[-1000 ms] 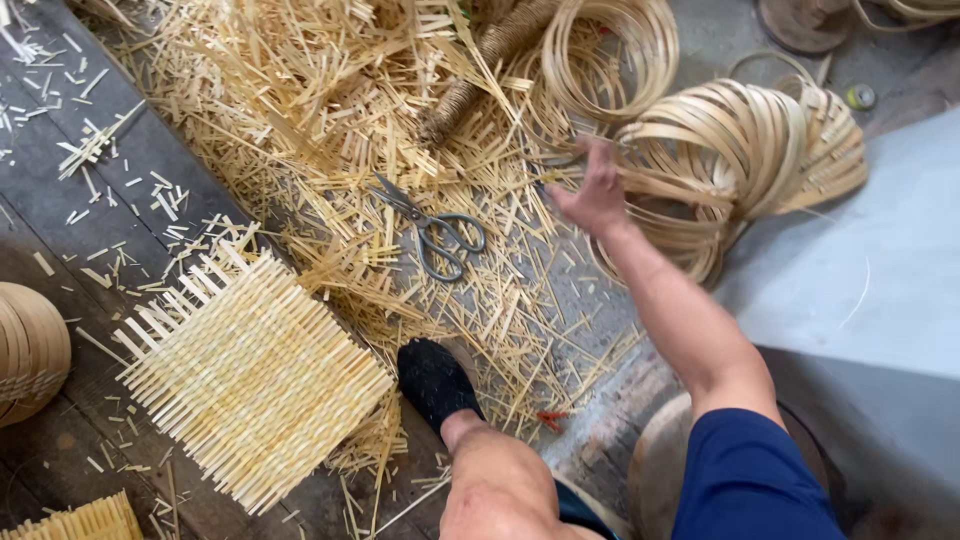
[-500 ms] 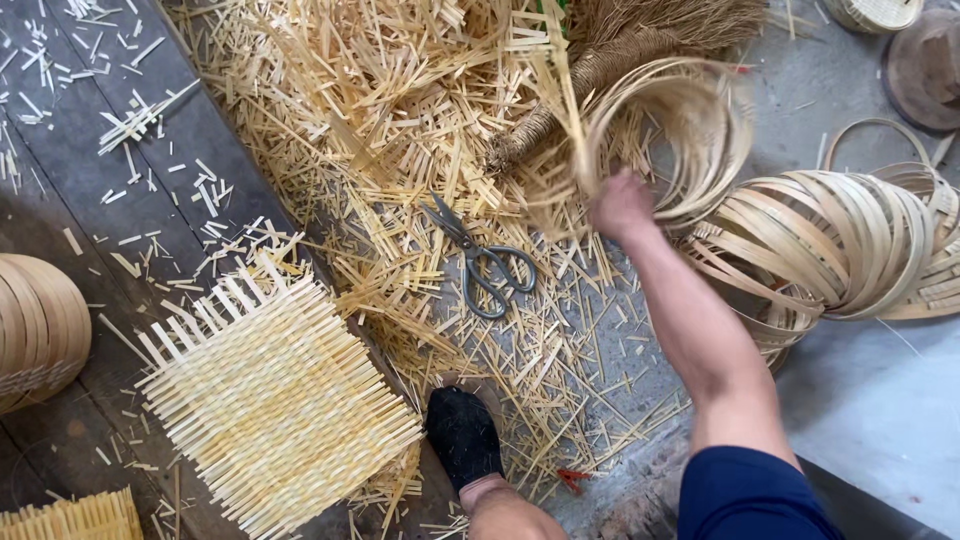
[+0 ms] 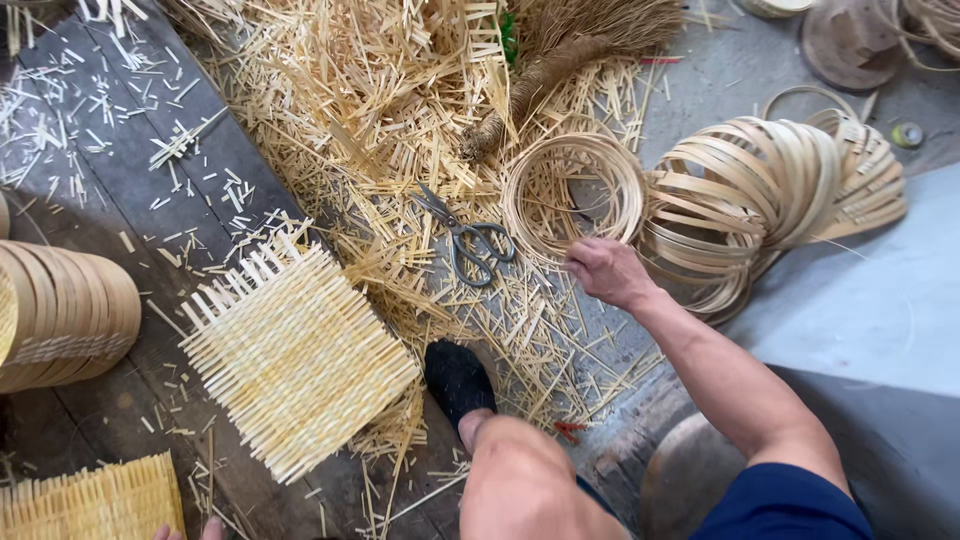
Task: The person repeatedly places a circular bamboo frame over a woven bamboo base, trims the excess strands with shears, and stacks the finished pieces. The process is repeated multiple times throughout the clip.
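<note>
One bare right hand (image 3: 608, 270) reaches out over a floor strewn with pale bamboo offcuts. Its fingers curl closed on the near rim of a thin coiled bamboo hoop (image 3: 574, 188), which lies flat on the litter just beyond the knuckles. Grey metal scissors (image 3: 466, 240) lie open-handled just left of the hoop. To the right, touching the hoop's far side, rests a large bundle of wider bamboo hoops (image 3: 760, 200) at the edge of a grey sheet (image 3: 870, 300). A square woven bamboo mat (image 3: 295, 350) with loose strip ends sits on the dark wooden planks (image 3: 120, 180) toward the lower left, beside a black shoe (image 3: 457, 378). A stack of rounded woven baskets (image 3: 60, 315) leans at the left edge. No packages, labels or signs are legible.

Half a second ago the hand was raised higher, lifting long strips beside the hoop; now it sits lower, on the hoop's rim. Only fingertips of the left hand (image 3: 185, 530) show at the bottom edge; their grip cannot be told.
</note>
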